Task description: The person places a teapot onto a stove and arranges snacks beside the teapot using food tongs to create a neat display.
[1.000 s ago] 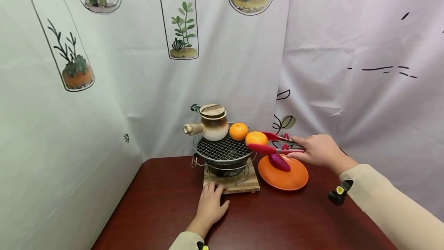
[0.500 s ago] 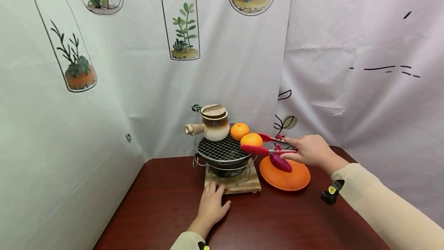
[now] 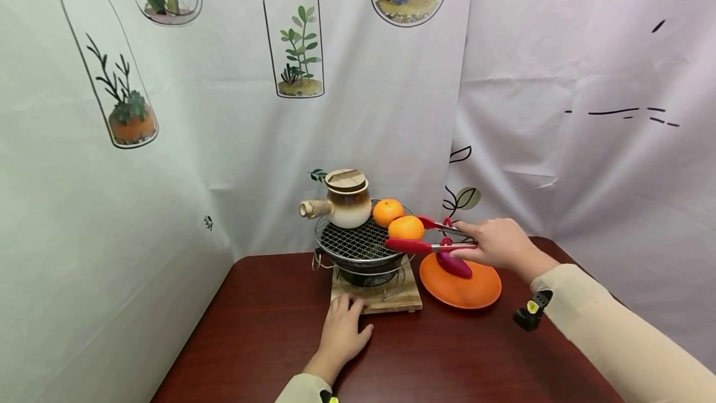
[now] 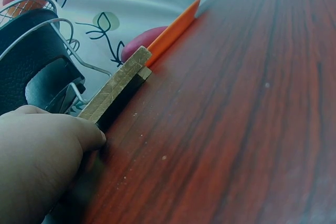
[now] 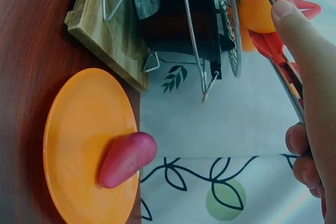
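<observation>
In the head view, my right hand (image 3: pixel 498 242) holds red-tipped metal tongs (image 3: pixel 407 246). The tongs' tips stand on either side of an orange (image 3: pixel 406 228) at the right rim of the round wire grill (image 3: pixel 358 242). A second orange (image 3: pixel 388 211) sits just behind it. At the grill's back left stands a brown-and-cream clay pot (image 3: pixel 349 207) with a wooden lid and a side handle. My left hand (image 3: pixel 342 331) rests with its fingertips on the front edge of the wooden board (image 3: pixel 391 303) under the grill; in the left wrist view its thumb (image 4: pixel 92 134) lies beside that edge.
Right of the board, an orange plate (image 3: pixel 475 288) bears a purple eggplant-like item (image 3: pixel 454 264), partly below the tongs. The dark red wooden table (image 3: pixel 425 359) stretches toward me. A printed white cloth (image 3: pixel 386 98) hangs behind.
The tongs and their orange have moved left over the grill, then slightly down. The lower tong arm has spread a little from the orange. My left hand stays at the board.
</observation>
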{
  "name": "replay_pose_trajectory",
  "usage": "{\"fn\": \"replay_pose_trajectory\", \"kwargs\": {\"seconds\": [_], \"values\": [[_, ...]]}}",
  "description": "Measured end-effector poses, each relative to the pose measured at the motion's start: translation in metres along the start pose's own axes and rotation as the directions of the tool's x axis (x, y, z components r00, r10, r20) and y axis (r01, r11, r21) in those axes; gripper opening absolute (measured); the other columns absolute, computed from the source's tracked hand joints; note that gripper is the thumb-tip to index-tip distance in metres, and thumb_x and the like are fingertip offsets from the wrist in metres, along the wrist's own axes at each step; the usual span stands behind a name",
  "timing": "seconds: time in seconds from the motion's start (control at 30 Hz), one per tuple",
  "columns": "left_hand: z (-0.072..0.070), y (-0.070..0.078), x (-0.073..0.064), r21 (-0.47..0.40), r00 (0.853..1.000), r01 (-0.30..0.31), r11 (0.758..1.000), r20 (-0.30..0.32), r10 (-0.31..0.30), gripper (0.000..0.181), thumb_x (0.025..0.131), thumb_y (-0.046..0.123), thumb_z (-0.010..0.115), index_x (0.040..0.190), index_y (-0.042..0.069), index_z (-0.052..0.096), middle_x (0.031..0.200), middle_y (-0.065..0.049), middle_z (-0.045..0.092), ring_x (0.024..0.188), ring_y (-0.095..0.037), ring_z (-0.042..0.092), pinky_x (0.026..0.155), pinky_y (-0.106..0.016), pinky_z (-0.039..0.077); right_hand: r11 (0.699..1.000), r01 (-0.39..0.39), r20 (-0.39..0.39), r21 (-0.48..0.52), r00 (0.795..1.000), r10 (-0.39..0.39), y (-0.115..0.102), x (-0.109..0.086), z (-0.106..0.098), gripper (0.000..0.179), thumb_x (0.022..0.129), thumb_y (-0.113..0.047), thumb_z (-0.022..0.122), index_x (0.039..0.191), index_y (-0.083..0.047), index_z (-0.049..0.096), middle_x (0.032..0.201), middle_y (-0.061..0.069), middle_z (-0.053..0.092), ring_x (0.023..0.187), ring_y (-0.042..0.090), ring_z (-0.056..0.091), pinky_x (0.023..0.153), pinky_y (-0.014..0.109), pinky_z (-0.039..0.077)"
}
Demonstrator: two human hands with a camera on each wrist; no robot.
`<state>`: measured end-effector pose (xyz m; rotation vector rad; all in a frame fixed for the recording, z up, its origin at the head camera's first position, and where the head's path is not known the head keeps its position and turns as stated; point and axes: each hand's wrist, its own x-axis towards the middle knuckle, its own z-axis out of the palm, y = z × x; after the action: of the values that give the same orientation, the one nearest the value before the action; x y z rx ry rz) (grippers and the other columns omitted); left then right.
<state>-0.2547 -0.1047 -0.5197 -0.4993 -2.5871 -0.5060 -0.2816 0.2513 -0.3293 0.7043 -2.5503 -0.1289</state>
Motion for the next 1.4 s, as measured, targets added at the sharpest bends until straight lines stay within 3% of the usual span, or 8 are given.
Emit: {"fn": "replay_pose_trajectory", "kwargs": {"seconds": [0.17,0.43,0.67,0.83,1.17,1.4], "values": [[-0.001,-0.001,0.000,-0.002,1.000,0.005,1.000,-0.003,-0.005,0.036,0.080,0.029,0.081,0.112,0.022,0.067,0.117,-0.007,0.054,0.113,-0.033,0.050,0.099,-0.051,0.042,1.000,-0.009,-0.021,0.004,1.000,0.009,0.004,-0.003,-0.002,0.071,0.081,-0.069,0.068,0.127,-0.016,0.071,0.077,0.004,0.073,0.067,0.025,0.067,0.051,0.037,0.049],[-0.002,-0.003,-0.001,0.003,1.000,0.015,1.000,0.003,-0.015,0.036,0.081,0.030,0.081,0.113,0.022,0.067,0.117,-0.007,0.053,0.114,-0.033,0.050,0.100,-0.051,0.042,0.999,0.039,-0.077,0.026,0.996,-0.037,-0.001,0.003,-0.002,0.062,0.082,-0.063,0.072,0.122,-0.017,0.073,0.062,-0.004,0.062,0.056,0.019,0.059,0.048,0.033,0.046],[0.000,-0.003,-0.003,0.001,1.000,0.013,1.000,0.012,-0.013,0.035,0.081,0.030,0.081,0.112,0.022,0.067,0.116,-0.007,0.053,0.112,-0.033,0.050,0.099,-0.051,0.042,0.996,0.072,-0.088,0.043,0.994,-0.068,-0.014,0.014,0.001,0.062,0.083,-0.063,0.070,0.123,-0.016,0.074,0.081,0.004,0.074,0.064,0.022,0.065,0.052,0.036,0.049],[0.000,-0.002,-0.003,0.000,1.000,0.003,1.000,-0.006,-0.003,0.036,0.080,0.029,0.082,0.112,0.022,0.067,0.115,-0.006,0.053,0.111,-0.032,0.050,0.098,-0.050,0.043,0.994,0.106,-0.125,0.037,0.987,-0.100,-0.024,0.021,0.003,0.061,0.082,-0.063,0.071,0.121,-0.016,0.075,0.078,0.005,0.073,0.064,0.022,0.066,0.049,0.037,0.048],[-0.001,0.000,-0.001,-0.001,1.000,-0.005,1.000,-0.013,0.005,0.036,0.079,0.029,0.082,0.112,0.022,0.067,0.115,-0.006,0.054,0.111,-0.032,0.050,0.098,-0.050,0.043,0.996,0.090,-0.042,0.010,0.995,-0.090,-0.034,0.024,0.006,0.066,0.086,-0.068,0.064,0.127,-0.017,0.072,0.086,0.007,0.075,0.068,0.023,0.068,0.049,0.036,0.046],[-0.001,0.001,-0.002,0.000,0.999,-0.011,1.000,-0.030,0.011,0.037,0.078,0.029,0.082,0.111,0.022,0.067,0.114,-0.006,0.054,0.111,-0.032,0.051,0.097,-0.050,0.043,0.997,0.079,-0.068,0.009,0.995,-0.078,-0.034,0.024,0.008,0.070,0.083,-0.069,0.066,0.127,-0.015,0.072,0.084,0.006,0.075,0.065,0.022,0.067,0.047,0.035,0.045]]}}
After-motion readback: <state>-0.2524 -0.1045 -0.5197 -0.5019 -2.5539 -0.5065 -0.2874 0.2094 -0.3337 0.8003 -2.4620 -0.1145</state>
